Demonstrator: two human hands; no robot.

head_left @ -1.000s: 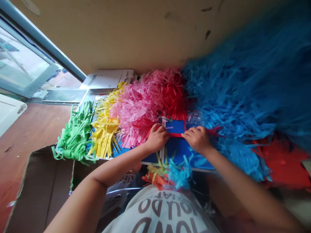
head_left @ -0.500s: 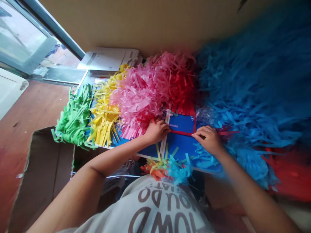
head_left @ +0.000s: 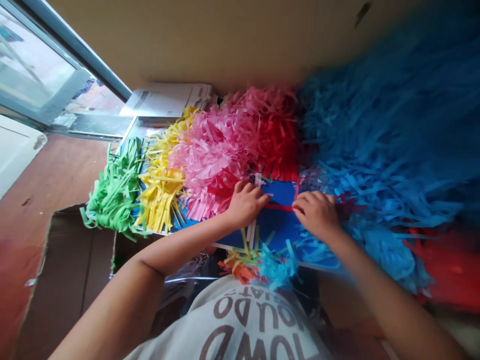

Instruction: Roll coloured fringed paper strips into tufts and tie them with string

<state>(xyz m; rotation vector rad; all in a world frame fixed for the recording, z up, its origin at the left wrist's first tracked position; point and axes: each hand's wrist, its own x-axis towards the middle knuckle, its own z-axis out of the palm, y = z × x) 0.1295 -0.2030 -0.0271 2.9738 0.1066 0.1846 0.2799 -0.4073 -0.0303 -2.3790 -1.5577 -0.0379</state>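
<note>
A narrow red paper strip (head_left: 282, 207) stretches across the blue tabletop (head_left: 279, 230) between my two hands. My left hand (head_left: 247, 204) is closed on its left end, with the fingertips partly hidden behind the knuckles. My right hand (head_left: 317, 212) pinches the other end, where the strip bends up toward a red fringed paper bunch (head_left: 279, 155). Pink fringed paper (head_left: 217, 150) heaps just beyond my left hand. Blue fringed paper (head_left: 397, 200) lies right of my right hand. Close to my body hangs a small orange, yellow and blue fringe bunch (head_left: 275, 267).
Yellow fringe (head_left: 159, 200) and green fringe (head_left: 116, 190) lie at the table's left end. Behind them is a stack of papers (head_left: 168, 100) by the wall. An open cardboard box (head_left: 71, 270) stands on the floor at left. Red material (head_left: 453, 270) is at far right.
My right hand has moved slightly left along the red strip and its fingers have curled in more. My left hand has shifted slightly right, so the exposed strip between them is shorter.
</note>
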